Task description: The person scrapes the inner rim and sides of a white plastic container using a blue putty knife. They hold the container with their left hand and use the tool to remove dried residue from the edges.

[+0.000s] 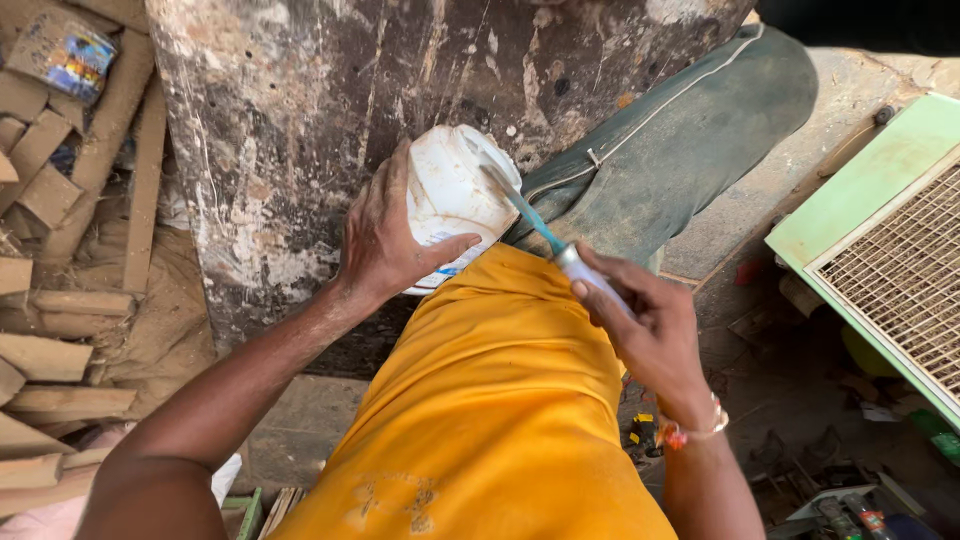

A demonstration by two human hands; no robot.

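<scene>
Stained and scratched, a dark slab of worktop [290, 130] fills the upper middle of what we see, with offcuts of pale wood [60, 300] stacked at the left and a green-framed panel with a wire mesh [890, 260] at the right edge. We look down over an orange shirt [490, 420] and a dark green trouser leg [680, 140] to the two hands. Our left hand [385, 240] has its grip wrapped around the side of a white plastic tub [455, 185], thumb across the front near the label, holding it tilted with its mouth turned up and to the right; the tub sits at the near edge of the worktop, just above the shirt. Our right hand [645, 320] has its grip clenched around the silvery handle of a brush [530, 215], whose teal shaft runs up and left so that the tip lies inside the tub's mouth. A beaded band [700, 432] circles the right wrist.
</scene>
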